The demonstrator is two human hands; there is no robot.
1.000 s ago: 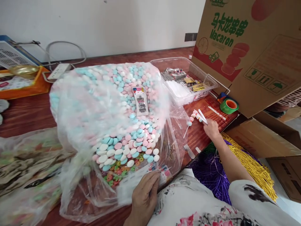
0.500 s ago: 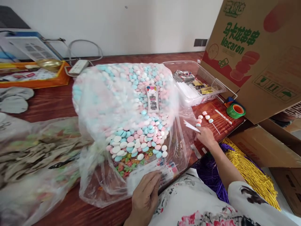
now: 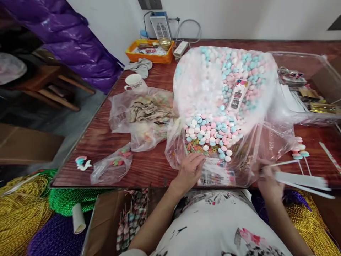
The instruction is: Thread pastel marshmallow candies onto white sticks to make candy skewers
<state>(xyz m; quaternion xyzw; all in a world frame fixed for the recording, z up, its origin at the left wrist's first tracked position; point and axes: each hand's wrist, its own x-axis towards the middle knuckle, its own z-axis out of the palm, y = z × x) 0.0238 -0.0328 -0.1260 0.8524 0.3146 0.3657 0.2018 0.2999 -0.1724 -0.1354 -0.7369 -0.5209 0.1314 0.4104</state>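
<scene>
My left hand (image 3: 189, 171) rests at the table's front, fingers stretched and lying loosely together. Just right of it lie printed clear packets (image 3: 217, 174), and beyond it a heap of pink, white and blue candies (image 3: 213, 133) spills from a big clear plastic bag (image 3: 199, 83). Blurred by motion, my right hand (image 3: 269, 181) grips a bundle of white paper sticks (image 3: 301, 180) pointing right. A thin stick (image 3: 283, 163) runs from near its fingers toward several candy skewers (image 3: 299, 147); whether the fingers hold this stick I cannot tell. Small coloured rings (image 3: 197, 146) lie beneath the candies.
A clear tray (image 3: 298, 55) with packets and white sticks stands at the back right. Left are a mug (image 3: 135, 82), a cloth-topped plastic bag (image 3: 149, 110), a small bag (image 3: 113, 165) and an orange tray (image 3: 149, 58). A cardboard box (image 3: 103, 220) sits below the table edge.
The view has swung left. My right hand has drawn back from beside the skewers toward the table's front edge, still with the white sticks. My left hand stays by the packets.
</scene>
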